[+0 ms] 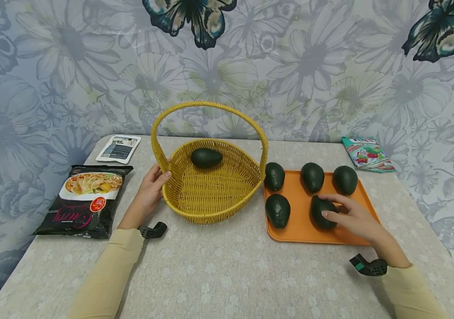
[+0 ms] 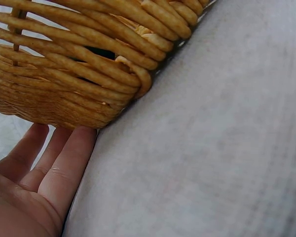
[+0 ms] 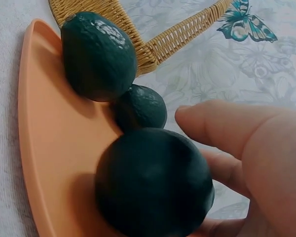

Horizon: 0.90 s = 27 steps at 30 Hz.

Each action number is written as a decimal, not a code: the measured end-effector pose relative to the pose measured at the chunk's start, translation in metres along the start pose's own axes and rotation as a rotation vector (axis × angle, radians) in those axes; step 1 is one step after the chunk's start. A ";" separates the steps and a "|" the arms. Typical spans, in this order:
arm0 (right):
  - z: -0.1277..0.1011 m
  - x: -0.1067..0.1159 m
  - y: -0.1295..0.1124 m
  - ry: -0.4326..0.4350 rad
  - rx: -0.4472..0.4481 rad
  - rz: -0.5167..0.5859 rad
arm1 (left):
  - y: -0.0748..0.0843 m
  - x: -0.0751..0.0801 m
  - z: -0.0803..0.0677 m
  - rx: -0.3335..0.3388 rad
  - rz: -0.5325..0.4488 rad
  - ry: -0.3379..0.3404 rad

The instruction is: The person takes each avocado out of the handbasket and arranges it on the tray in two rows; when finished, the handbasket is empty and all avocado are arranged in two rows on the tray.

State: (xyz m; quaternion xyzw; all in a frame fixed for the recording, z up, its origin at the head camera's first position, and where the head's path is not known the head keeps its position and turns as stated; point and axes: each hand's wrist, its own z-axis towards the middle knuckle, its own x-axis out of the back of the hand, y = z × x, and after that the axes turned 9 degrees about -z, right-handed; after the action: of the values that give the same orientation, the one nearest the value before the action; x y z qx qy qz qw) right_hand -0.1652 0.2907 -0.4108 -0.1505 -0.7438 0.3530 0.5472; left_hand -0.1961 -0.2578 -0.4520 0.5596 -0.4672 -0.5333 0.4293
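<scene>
Your right hand (image 1: pixel 350 217) curls its fingers over a dark green avocado (image 1: pixel 322 212), thumb against its near side, grasping it where it lies on the front right part of the orange tray (image 1: pixel 303 228). The fruit is egg-shaped, with a dull, pebbled skin. Four more avocados sit on the same tray: one just to its left and three in a row behind. Your left hand (image 1: pixel 150 191) rests with straight, relaxed fingers against the outer left wall of the yellow wicker basket (image 1: pixel 211 201), holding nothing. That basket stands just left of the tray, its handle arched overhead, and one avocado lies inside near the back. A black noodle packet (image 1: pixel 85 200) lies farther left on the table (image 1: pixel 227 270).
</scene>
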 end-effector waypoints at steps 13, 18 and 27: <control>0.001 0.001 -0.001 0.033 -0.009 -0.036 | 0.000 0.000 0.000 0.001 0.001 0.005; -0.001 0.004 -0.001 0.021 -0.029 -0.026 | 0.001 0.000 -0.001 0.011 0.005 0.007; -0.004 0.007 -0.004 0.039 -0.030 -0.047 | 0.001 0.000 0.000 0.005 0.008 0.003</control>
State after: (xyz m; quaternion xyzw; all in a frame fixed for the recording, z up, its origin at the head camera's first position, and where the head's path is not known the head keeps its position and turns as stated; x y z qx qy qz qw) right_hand -0.1631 0.2936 -0.4030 -0.1484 -0.7415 0.3259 0.5675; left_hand -0.1959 -0.2579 -0.4514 0.5595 -0.4703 -0.5294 0.4307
